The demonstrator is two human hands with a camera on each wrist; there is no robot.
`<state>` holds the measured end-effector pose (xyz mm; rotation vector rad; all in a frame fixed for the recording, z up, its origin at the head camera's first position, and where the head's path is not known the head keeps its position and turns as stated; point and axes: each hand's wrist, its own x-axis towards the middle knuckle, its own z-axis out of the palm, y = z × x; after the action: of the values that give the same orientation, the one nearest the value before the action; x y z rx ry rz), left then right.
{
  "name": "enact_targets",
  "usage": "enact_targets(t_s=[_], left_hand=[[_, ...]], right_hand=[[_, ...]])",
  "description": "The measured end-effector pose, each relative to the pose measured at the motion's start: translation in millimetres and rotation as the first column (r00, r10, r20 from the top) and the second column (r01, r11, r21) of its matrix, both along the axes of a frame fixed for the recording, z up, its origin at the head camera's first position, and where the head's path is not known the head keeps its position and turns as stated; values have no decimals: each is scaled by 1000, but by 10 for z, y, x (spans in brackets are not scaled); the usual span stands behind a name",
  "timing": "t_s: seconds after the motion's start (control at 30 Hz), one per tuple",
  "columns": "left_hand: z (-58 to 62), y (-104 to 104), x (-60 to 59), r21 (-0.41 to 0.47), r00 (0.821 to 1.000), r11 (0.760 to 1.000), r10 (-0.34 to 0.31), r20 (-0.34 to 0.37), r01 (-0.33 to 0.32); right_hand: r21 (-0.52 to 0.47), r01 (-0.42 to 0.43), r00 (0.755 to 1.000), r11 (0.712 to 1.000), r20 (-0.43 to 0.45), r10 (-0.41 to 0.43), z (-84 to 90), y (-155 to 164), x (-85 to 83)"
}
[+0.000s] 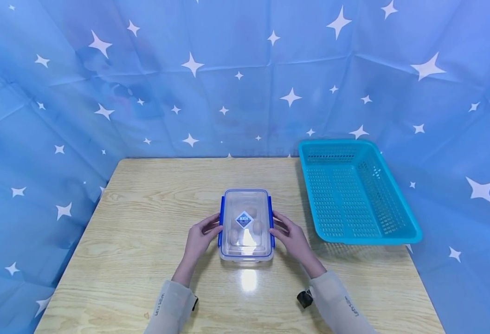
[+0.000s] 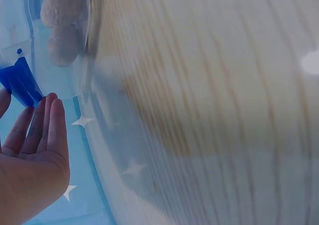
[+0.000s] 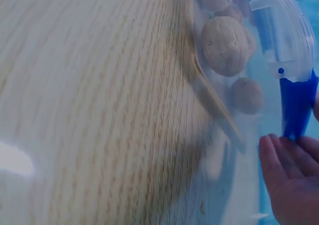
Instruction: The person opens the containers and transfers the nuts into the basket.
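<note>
Blue star-print cloth backs and flanks a light wood table; head view looks down on it.

Left to right:
- Left hand sits at the left long side of the clear container, fingers extended and loosely spread, tips at the blue left latch. Left wrist view: straight fingers just under that blue latch, tips touching or nearly touching it; can't tell which. Not curled round anything.
- Container sits mid-table, slightly toward the near edge, long axis running away from the person. Clear lid with blue rim seal and a blue diamond label on top. Lid is on. Pale round lumps inside, look like walnuts; about three visible in the right wrist view.
- Right hand mirrors the left at the right long side, fingers straight, at the blue right latch. Right wrist view: fingertips just below the latch, which hangs down from its hinge. No grip visible.
- Teal mesh basket at the table's right edge, well apart from the container, nothing in it visible.

Beige sleeves on both forearms; a black strap at the right wrist.
</note>
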<state>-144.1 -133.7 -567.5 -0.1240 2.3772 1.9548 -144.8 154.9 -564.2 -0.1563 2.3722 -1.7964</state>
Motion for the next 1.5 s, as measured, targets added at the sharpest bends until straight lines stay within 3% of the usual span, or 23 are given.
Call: enact_targets(t_s=[0.17, 0.37, 0.63, 0.97, 1.2, 1.5], left_hand=[[0, 5, -5, 1, 1000, 1000, 16, 21, -16], [0, 13, -13, 22, 999, 1000, 20, 34, -21], [24, 14, -15, 86, 996, 996, 17, 88, -25], [3, 5, 4, 145, 996, 989, 7, 85, -20], [152, 19, 31, 162, 992, 987, -4, 129, -17], [-30, 5, -6, 153, 993, 988, 11, 114, -28]], right_hand=[[15, 20, 998, 1000, 63, -21, 33, -12, -4], [2, 26, 995, 1000, 97, -26, 195, -40, 24], [-74, 29, 995, 997, 92, -23, -19, -1, -32], [-126, 47, 990, 991, 137, -30, -26, -7, -41], [-131, 44, 989, 990, 146, -24, -33, 4, -46], [-149, 45, 987, 988, 162, -21, -26, 1, -43]])
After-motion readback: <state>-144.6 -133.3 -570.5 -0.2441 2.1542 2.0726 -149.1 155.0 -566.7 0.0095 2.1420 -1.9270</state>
